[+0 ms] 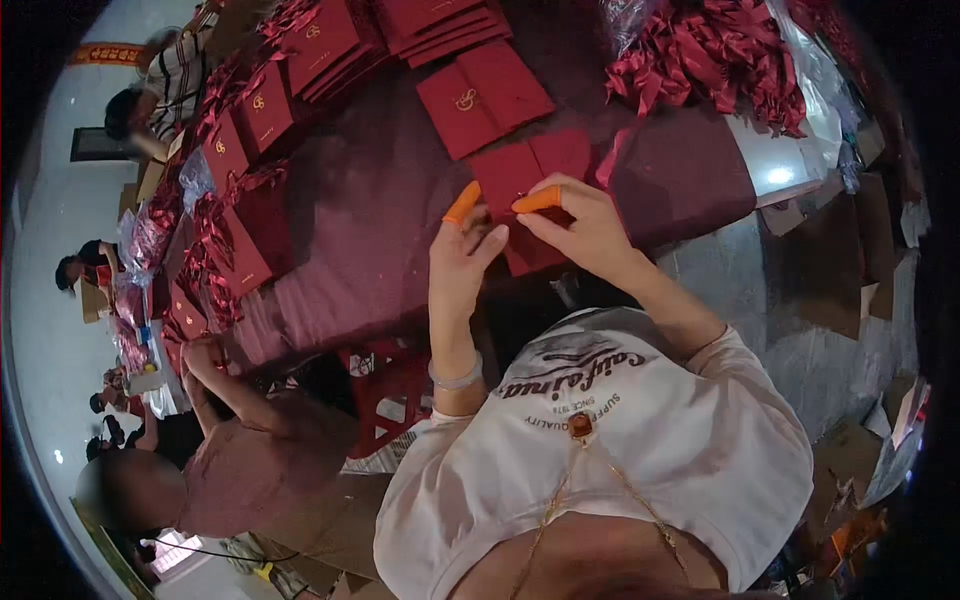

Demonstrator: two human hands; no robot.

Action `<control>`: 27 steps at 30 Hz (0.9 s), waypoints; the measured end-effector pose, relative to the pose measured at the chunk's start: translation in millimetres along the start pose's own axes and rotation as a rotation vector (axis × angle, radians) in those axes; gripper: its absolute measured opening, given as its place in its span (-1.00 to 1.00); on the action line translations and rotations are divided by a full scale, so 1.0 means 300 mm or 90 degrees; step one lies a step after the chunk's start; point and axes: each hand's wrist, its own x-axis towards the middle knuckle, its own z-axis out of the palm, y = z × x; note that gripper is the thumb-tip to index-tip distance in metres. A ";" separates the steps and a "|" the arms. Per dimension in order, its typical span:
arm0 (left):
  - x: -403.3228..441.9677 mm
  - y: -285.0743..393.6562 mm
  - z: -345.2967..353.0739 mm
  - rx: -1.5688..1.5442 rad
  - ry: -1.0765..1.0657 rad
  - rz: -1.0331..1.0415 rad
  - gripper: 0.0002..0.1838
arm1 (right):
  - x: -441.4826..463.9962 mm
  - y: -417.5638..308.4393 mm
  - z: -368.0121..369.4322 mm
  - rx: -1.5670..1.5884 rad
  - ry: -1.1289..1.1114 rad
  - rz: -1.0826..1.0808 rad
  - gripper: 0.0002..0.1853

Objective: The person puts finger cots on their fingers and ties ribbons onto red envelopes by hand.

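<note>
My work seems partway along: the red packet [505, 165] lies closed-looking at the near edge of the surface [360, 230], under my hands, but a pinkish ribbon [614, 155] trails loose by its right side, so I judge it unfinished. My left hand [458, 258] is at its left edge, thumb and index apart; I can't tell whether the other fingers grip it. My right hand [588, 225] bends over its front, index tip and thumb close together, though I can't tell what they pinch. Just beyond sits another packet [484, 98] with a gold emblem, then stacked packets [320, 50]; whether those are finished, I can't tell. Plenty remains in the ribbon heap [705, 70].
</note>
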 end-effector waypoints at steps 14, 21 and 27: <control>-0.019 -0.071 -0.050 -0.158 -0.136 -0.020 -0.12 | 0.005 -0.017 -0.031 -0.048 -0.144 0.069 -0.85; -0.024 -0.088 -0.054 -0.185 -0.117 0.005 -0.20 | 0.014 -0.017 -0.035 -0.149 -0.276 -0.007 -0.83; -0.032 -0.077 -0.046 -0.172 -0.101 0.024 -0.19 | 0.003 -0.008 -0.014 -0.198 -0.255 -0.011 -0.83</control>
